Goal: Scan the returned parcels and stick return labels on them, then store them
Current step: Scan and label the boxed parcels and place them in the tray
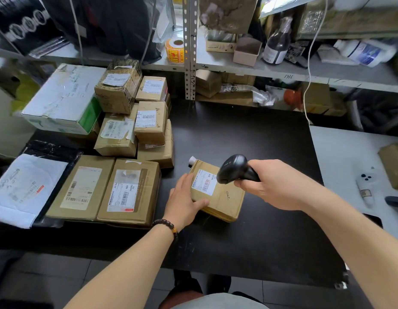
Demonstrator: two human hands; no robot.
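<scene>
Parcel (218,195) lay flat at frame centre on black table (249,241). Left hand (184,201) pressed its left edge, fingers straight. Right hand (271,184) gripped scanner (233,168) just above it. Stacked boxes (126,130) crowded the left; label roll (174,50) sat on the upper shelf.

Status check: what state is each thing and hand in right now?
Parcel: flat on table, label up.
Scanner: held over the label, aimed down.
Left hand: flat against parcel's left edge.
Right hand: grips scanner.
Other parcels: stacked at left, labels up.
Label roll: on shelf.
</scene>
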